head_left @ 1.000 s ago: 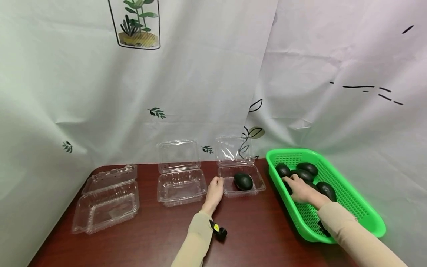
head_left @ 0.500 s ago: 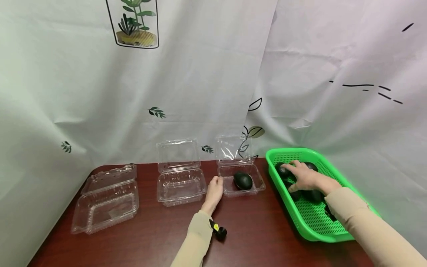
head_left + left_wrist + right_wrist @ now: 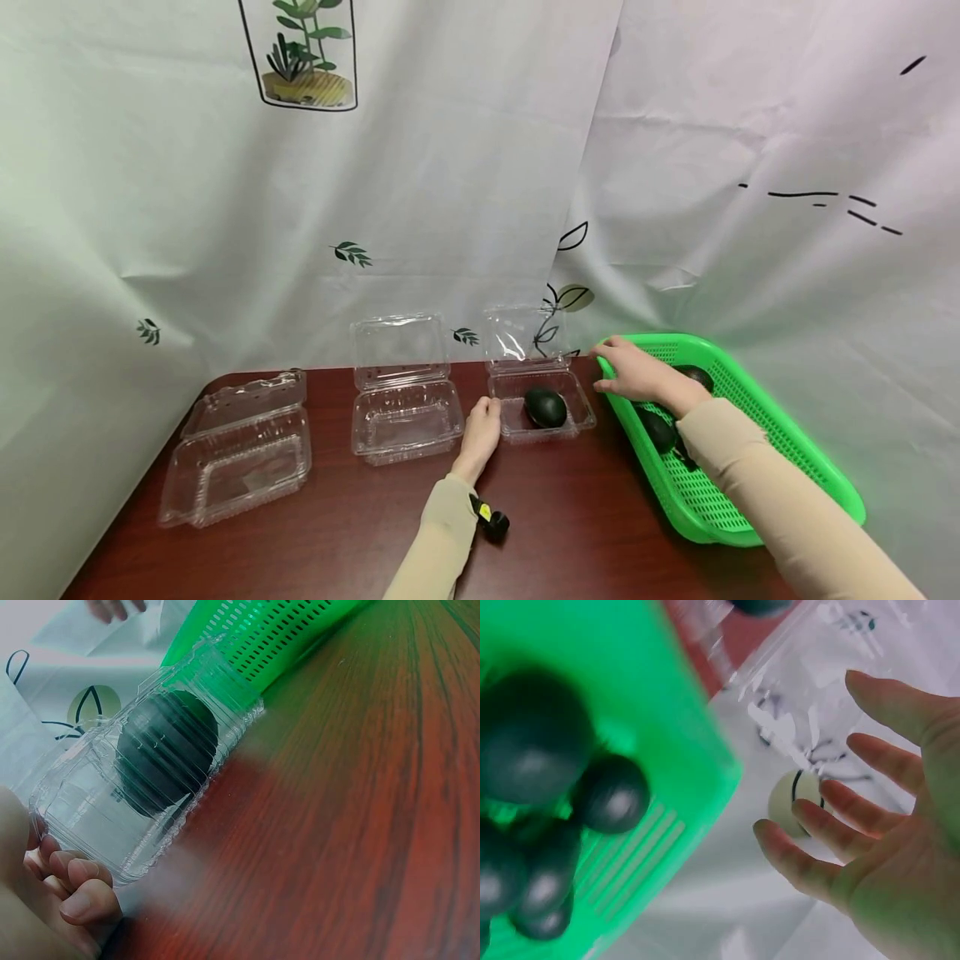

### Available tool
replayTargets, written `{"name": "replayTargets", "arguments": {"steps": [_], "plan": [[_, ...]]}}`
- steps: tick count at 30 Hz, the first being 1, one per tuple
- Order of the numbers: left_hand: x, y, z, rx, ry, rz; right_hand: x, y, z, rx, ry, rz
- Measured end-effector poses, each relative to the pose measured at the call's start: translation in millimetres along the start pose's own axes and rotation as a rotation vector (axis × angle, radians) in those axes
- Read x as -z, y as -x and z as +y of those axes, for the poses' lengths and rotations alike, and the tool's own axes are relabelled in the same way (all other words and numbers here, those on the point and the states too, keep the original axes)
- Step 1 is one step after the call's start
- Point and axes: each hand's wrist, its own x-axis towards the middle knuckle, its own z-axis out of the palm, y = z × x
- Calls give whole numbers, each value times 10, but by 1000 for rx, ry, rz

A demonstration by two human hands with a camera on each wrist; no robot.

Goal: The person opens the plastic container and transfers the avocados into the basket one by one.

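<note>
My left hand [image 3: 480, 433] pinches the left edge of a clear plastic clamshell box [image 3: 513, 427]; its fingers are curled against the box wall in the left wrist view. One dark, egg-shaped avocado [image 3: 546, 407] lies inside, towards the right, and its lid stands up behind. My right hand [image 3: 637, 371] hovers over the left rim of a green basket [image 3: 693, 525]. Its fingers are spread and the palm holds nothing, as the right wrist view shows. Several dark avocados [image 3: 615, 795] lie in the basket, partly hidden by my right arm in the head view.
Two more clear clamshell boxes, a middle one [image 3: 408, 421] and a left one [image 3: 251, 471], stand with raised lids on the dark red table [image 3: 337, 533]. A white printed curtain [image 3: 465, 167] hangs behind and at the sides.
My right hand has moved from among the avocados, up and left to the basket's left rim, its fingers spread and holding nothing. My left hand and the boxes stay in place.
</note>
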Motion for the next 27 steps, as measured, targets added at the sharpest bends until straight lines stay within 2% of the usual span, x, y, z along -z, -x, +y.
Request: {"name": "replayTargets", "arguments": {"steps": [7,16,21,27], "plan": [[5,5,-20,3,8,3,-235,-301,-248,38,-37,65],[3,6,-24,-1,13,-2,-636,-489,-382,-95,-87,45],[8,2,-13,12,17,-5,-856,-561,-405,-175,-96,73],[5,3,5,12,2,2,-1037,-596,-429,-216,-111,109]]}}
